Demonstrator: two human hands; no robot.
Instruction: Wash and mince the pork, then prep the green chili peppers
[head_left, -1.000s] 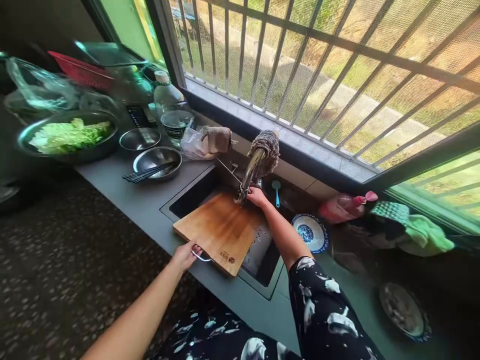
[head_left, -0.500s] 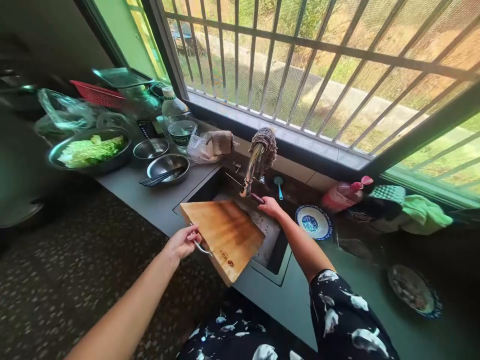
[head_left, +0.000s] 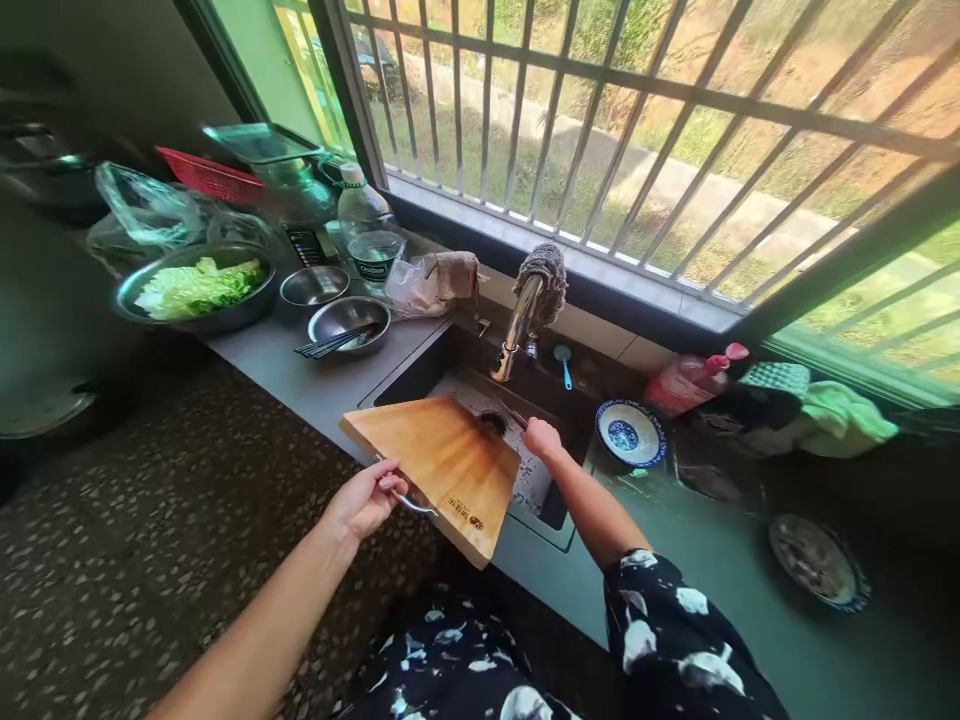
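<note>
Frame centre: the cutting board [head_left: 442, 455] extends rightward from the left hand [head_left: 361, 503], which grasps its handle [head_left: 416, 506], near edge slanting lower right. The right hand [head_left: 543, 439] clenches a slim utensil [head_left: 516, 413].

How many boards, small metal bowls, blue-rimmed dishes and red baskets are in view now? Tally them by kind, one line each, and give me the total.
Board: 1
Small metal bowls: 2
Blue-rimmed dishes: 2
Red basket: 1
Total: 6
</note>
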